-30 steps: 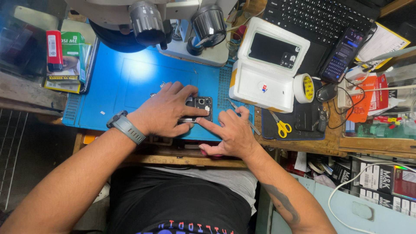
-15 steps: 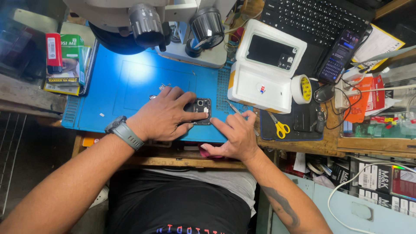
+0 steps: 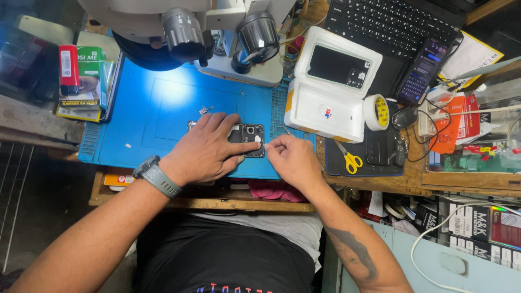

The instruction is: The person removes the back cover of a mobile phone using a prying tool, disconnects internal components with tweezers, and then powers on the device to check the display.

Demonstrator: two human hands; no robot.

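Most of the phone (image 3: pixel 251 137) is buried under the left hand (image 3: pixel 209 149), so only its camera end pokes out past the fingers. What the right hand (image 3: pixel 290 160) pinches at its fingertips, right at the phone's corner, is too tiny to tell. The small bits (image 3: pixel 205 109) on the blue mat (image 3: pixel 157 108) just above the left hand are too small to name. Further up, the microscope (image 3: pixel 217 32) is chopped off by the top edge, and the keyboard (image 3: pixel 388 24) runs out of frame too.
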